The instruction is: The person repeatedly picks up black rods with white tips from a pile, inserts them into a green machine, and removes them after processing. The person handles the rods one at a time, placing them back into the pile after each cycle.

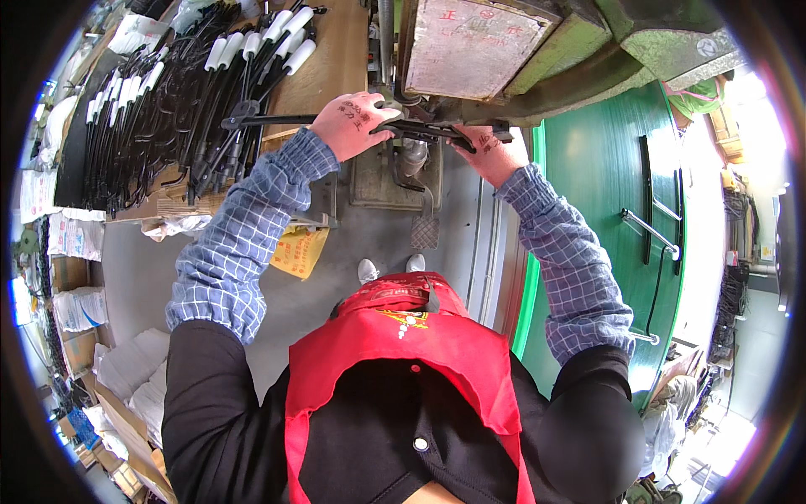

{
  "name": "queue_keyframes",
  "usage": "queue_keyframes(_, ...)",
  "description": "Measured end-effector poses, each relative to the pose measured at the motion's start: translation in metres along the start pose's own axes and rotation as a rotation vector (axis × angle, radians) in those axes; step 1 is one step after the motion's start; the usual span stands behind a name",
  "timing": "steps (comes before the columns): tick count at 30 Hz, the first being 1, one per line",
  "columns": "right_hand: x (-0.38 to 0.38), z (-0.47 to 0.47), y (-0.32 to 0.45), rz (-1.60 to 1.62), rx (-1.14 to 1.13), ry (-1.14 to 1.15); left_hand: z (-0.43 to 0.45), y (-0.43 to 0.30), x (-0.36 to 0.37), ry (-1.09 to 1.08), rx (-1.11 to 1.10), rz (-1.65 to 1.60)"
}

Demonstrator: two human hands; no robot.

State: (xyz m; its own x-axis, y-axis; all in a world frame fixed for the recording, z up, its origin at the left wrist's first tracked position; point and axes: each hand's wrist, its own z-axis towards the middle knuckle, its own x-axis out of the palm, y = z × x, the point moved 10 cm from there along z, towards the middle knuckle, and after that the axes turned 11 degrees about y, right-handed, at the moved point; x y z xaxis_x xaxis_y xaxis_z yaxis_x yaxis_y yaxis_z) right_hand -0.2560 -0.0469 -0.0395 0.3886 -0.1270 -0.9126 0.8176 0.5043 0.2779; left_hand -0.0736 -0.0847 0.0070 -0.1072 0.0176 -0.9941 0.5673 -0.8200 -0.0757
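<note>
My left hand (354, 123) and my right hand (494, 152) both bear dark printing, apparently on thin gloves. Between them lies a long black metal linkage of rods and flat bars (286, 119), held roughly level. The left fingers close around its middle, while the right ones grip it near the right end. A round joint or knob (242, 114) ends the linkage on the left, over a pile of similar black parts. The middle of the linkage passes at the front of a green press-like machine (560, 69), whose working point is partly hidden by my hands.
On the left, a wooden bench (334, 69) carries many black metal rods (170, 120) with white sleeves (296, 57). A treadle pedal (425, 232) lies before my shoes. A yellow printed bag (301, 251) hangs below the bench. A green door-like panel (592, 189) with metal handles (652, 233) stands right.
</note>
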Motion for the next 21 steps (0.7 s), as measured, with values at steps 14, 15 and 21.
queue_keyframes(14,0.016,0.008,0.006,-0.105,0.053,0.584,0.033,0.001,0.050,0.377,0.105,-0.058)
queue_keyframes(15,0.023,-0.001,-0.020,-0.059,0.141,0.613,0.033,-0.005,0.043,0.376,0.101,-0.063)
queue_keyframes(21,0.043,-0.016,-0.074,-0.231,0.204,0.405,0.033,-0.015,0.045,0.417,0.114,-0.143)
